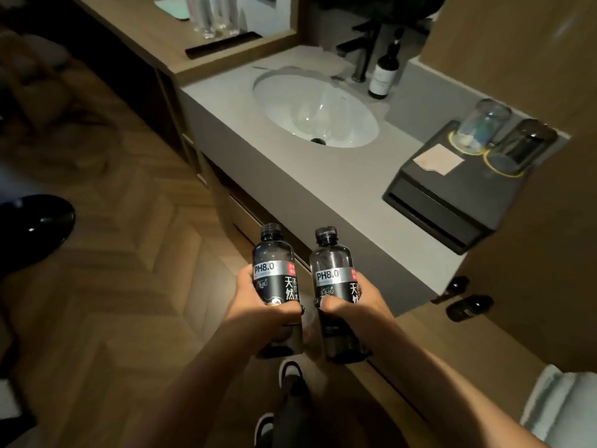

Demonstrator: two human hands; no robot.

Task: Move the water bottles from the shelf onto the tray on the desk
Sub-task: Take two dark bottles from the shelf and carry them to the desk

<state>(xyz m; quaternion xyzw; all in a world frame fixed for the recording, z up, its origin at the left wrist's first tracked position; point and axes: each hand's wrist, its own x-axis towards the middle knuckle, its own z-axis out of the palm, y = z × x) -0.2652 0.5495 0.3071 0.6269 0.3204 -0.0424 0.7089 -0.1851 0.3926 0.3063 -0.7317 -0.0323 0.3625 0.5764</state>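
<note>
I hold two dark water bottles with "PH8.0" labels upright in front of me, over the wooden floor beside the sink counter. My left hand (258, 310) grips the left bottle (274, 263) around its lower half. My right hand (350, 307) grips the right bottle (332, 270) the same way. Two more small dark bottles (468, 305) lie on their sides on a wooden shelf under the counter's right end. A black tray (223, 43) sits on the wooden desk at the top left, with clear glasses (210, 14) behind it.
A grey counter (323, 182) with a white sink (313, 111), a dark faucet (361, 53) and a soap bottle (384, 72) stands ahead. A black box (452, 192) with two upturned glasses sits at its right. A dark chair (32, 227) is at left, a white towel (562, 405) at lower right.
</note>
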